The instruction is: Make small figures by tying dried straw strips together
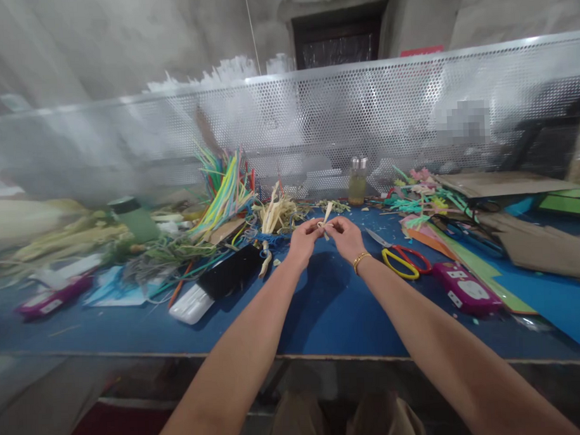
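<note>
Strip (pixel 328 211) of pale husk-like stuff — left hand (pixel 303 240) and right hand (pixel 346 237) pinch its near end; probably light, papery, tearable — I'd grip there, gently.

Both hands (pixel 302 244) (pixel 346 238) pinching pale strip (pixel 328 212) above blue table (pixel 332 324); scissors (pixel 394 247) near right.

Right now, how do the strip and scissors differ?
The strip is pinched between left hand and right hand; the scissors lie unheld on the table. The strip is plain cream; the scissors show red and yellow. Shared: both are near the right hand.
</note>
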The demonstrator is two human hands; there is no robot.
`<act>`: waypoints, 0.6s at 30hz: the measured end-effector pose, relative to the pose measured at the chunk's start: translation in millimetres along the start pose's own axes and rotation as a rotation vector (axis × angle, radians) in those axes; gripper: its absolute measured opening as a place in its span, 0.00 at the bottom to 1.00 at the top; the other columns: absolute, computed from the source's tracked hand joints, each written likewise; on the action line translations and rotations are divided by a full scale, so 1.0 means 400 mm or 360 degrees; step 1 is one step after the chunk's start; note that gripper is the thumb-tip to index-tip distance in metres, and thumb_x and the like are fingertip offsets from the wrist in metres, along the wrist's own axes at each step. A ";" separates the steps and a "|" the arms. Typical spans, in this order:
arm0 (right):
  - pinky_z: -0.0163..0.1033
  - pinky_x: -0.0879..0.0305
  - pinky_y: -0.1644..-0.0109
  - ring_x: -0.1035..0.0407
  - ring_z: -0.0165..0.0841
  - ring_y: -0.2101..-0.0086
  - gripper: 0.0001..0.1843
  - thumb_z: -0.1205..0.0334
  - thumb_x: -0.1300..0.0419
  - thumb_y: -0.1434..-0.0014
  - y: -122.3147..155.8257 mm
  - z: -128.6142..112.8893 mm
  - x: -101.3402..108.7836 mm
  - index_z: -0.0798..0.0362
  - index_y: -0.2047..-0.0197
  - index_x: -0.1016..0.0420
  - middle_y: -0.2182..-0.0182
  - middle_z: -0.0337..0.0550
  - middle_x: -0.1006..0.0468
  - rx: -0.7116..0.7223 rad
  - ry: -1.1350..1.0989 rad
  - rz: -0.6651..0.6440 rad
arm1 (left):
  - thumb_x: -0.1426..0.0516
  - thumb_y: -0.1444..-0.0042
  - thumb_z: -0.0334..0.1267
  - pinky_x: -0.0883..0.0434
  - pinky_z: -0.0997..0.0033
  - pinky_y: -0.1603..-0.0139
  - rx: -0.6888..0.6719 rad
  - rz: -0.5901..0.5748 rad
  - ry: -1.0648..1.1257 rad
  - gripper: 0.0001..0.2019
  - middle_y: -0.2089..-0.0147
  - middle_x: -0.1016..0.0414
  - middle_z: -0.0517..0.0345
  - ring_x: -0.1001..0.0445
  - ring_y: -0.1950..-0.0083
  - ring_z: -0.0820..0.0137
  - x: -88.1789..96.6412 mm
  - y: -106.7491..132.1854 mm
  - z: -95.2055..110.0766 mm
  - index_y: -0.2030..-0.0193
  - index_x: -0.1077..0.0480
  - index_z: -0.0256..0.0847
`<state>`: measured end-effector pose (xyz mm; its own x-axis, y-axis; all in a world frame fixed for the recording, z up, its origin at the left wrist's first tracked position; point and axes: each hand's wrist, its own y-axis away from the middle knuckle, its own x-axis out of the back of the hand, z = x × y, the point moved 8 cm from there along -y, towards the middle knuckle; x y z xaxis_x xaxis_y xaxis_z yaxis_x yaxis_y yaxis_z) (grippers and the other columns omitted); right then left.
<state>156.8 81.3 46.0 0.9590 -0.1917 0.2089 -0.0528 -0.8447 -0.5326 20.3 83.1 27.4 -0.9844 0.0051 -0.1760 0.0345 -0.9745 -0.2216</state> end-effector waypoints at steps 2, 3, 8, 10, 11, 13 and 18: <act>0.37 0.36 0.63 0.32 0.32 0.70 0.10 0.54 0.41 0.48 0.001 0.005 0.000 0.52 0.71 0.26 0.72 0.40 0.24 -0.0013 -0.0025 0.0030 | 0.35 0.54 0.34 0.37 0.74 0.68 0.0014 -0.0002 -0.0001 0.14 0.67 0.23 0.58 0.31 0.70 0.74 -0.002 0.003 0.000 0.58 0.23 0.40; 0.37 0.36 0.63 0.32 0.31 0.70 0.10 0.54 0.41 0.48 0.002 0.007 -0.001 0.53 0.71 0.27 0.72 0.40 0.24 -0.0024 -0.0041 0.0034 | 0.36 0.54 0.34 0.37 0.75 0.68 0.0021 -0.0007 0.0007 0.14 0.66 0.23 0.58 0.31 0.70 0.75 -0.004 0.004 -0.001 0.57 0.24 0.40; 0.37 0.35 0.64 0.32 0.31 0.72 0.11 0.53 0.41 0.47 0.002 0.008 -0.007 0.52 0.71 0.27 0.74 0.40 0.24 -0.0062 -0.0044 0.0001 | 0.36 0.52 0.37 0.41 0.76 0.73 0.0042 -0.0064 -0.0011 0.15 0.71 0.28 0.61 0.34 0.72 0.76 -0.005 -0.002 -0.005 0.56 0.25 0.40; 0.37 0.35 0.64 0.31 0.32 0.71 0.12 0.52 0.42 0.46 0.001 0.011 -0.008 0.52 0.71 0.27 0.74 0.40 0.24 -0.0079 -0.0042 -0.0010 | 0.36 0.52 0.38 0.44 0.77 0.75 0.0036 -0.0083 -0.0026 0.14 0.73 0.31 0.62 0.36 0.74 0.77 -0.004 -0.005 -0.004 0.57 0.25 0.40; 0.38 0.34 0.64 0.31 0.32 0.71 0.12 0.52 0.41 0.47 0.000 0.013 -0.008 0.52 0.70 0.27 0.74 0.40 0.24 -0.0091 -0.0059 -0.0006 | 0.36 0.52 0.38 0.44 0.77 0.75 0.0039 -0.0095 -0.0019 0.14 0.74 0.31 0.62 0.36 0.74 0.77 -0.004 -0.006 -0.004 0.57 0.25 0.40; 0.38 0.34 0.64 0.31 0.32 0.72 0.11 0.52 0.41 0.47 -0.001 0.020 -0.007 0.52 0.70 0.28 0.74 0.40 0.24 -0.0112 -0.0118 0.0011 | 0.36 0.52 0.37 0.43 0.77 0.75 0.0064 -0.0134 0.0012 0.15 0.73 0.31 0.62 0.35 0.73 0.77 -0.008 -0.004 -0.007 0.56 0.26 0.40; 0.38 0.34 0.64 0.31 0.32 0.72 0.09 0.54 0.40 0.48 -0.003 0.024 -0.004 0.51 0.70 0.30 0.74 0.40 0.25 -0.0089 -0.0170 0.0037 | 0.37 0.51 0.35 0.46 0.79 0.78 0.0167 -0.0180 0.0130 0.15 0.73 0.31 0.62 0.36 0.75 0.78 -0.021 0.007 -0.018 0.54 0.27 0.40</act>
<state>157.8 87.4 38.5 0.9813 -0.1599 0.1071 -0.0880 -0.8677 -0.4892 30.1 81.8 21.3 -0.9635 0.1299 -0.2341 -0.0979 -0.9848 -0.1436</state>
